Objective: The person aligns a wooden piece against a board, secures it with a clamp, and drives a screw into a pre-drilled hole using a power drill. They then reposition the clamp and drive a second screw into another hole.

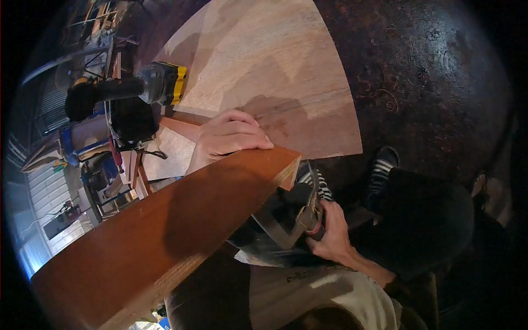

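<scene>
A long reddish-brown plywood board (165, 220) runs from the lower left to the middle of the view, its pale layered edge facing me. My left hand (234, 135) is closed over the far edge near the board's right end, fingers pressed together and thumb hidden. Below that end, my right hand (333, 234) wraps round the dark grip of a tool (314, 223). A bent, flat grey metal piece reaches from this grip toward the board's underside. Thin curled strands hang on the tool, whose exact kind I cannot tell.
Beyond my left hand lies a large pale wooden sheet (275, 66) with a curved edge. A black-and-yellow power tool (132, 91) stands at the left, among cluttered tools and wood pieces. Curled shavings (388, 93) lie on the dark floor (434, 71), near a striped shoe (382, 173).
</scene>
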Demonstrator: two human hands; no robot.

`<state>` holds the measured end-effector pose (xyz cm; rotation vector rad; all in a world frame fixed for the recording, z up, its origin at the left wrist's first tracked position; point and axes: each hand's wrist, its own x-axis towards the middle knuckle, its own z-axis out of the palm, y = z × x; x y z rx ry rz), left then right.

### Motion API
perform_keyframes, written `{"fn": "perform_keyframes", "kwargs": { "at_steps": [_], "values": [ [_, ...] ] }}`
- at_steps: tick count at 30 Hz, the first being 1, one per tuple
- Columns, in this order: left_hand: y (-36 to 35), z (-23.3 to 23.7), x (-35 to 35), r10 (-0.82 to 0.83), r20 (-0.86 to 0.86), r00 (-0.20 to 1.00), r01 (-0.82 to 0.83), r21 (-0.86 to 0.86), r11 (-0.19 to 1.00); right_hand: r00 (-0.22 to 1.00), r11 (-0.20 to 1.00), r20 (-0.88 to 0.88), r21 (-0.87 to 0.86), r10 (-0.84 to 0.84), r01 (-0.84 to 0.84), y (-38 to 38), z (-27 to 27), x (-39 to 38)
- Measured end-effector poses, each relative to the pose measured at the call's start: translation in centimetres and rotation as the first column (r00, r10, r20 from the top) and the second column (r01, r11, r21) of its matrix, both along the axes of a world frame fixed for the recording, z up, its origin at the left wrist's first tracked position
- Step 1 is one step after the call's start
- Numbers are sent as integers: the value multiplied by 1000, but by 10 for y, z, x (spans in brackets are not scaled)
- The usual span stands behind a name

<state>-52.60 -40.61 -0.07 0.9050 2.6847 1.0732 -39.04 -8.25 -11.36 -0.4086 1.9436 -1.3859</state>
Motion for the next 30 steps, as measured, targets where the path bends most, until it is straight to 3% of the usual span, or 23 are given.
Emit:
{"fn": "perform_keyframes", "kwargs": {
  "at_steps": [11,13,14,15,16,17,18,19,21,22,23,25,26,28,30],
  "values": [
    [-8,-2,-4,2,16,1000,-2,-15,1000,998,999,-50,-45,-26,24,-1,-5,1],
    [-24,-6,-8,-257,-20,966,251,-161,954,999,999,-29,-40,-15,14,-1,-2,0],
    [-19,-7,3,-254,-22,967,247,-166,955,999,999,-32,-45,-12,11,-1,-1,2],
    [-2,-5,17,45,-177,983,-81,-203,976,999,999,-21,-41,-24,23,0,-1,3],
    [19,-3,32,326,-337,883,-401,-181,898,999,999,-16,-36,-38,37,1,-1,3],
    [40,0,57,323,-354,878,-402,-177,898,999,998,-34,-41,-40,39,1,0,3],
    [64,2,93,651,-119,750,-618,225,753,997,997,-30,-43,-65,64,0,2,4],
    [88,-1,126,793,234,563,-767,506,395,996,995,-25,-46,-86,85,-1,3,5],
    [143,-25,169,915,177,363,-805,553,213,994,991,-26,-86,-102,99,1,4,7],
    [172,-44,193,784,567,253,-816,560,-142,992,985,-10,-118,-125,123,2,3,8],
    [202,-59,217,481,860,174,-787,414,-456,992,987,-27,-115,-119,116,2,-5,14],
    [266,-68,258,112,969,220,-825,246,-509,981,965,52,-181,-185,191,2,-21,22],
    [274,-71,271,109,967,230,-817,253,-518,984,979,-76,-145,-158,146,1,-7,16],
    [287,-73,283,56,962,266,-960,270,-80,987,980,-59,-140,-149,140,0,7,12],
    [294,-75,289,28,973,229,-962,230,-144,987,977,-37,-150,-157,150,1,7,12]
  ]
}}
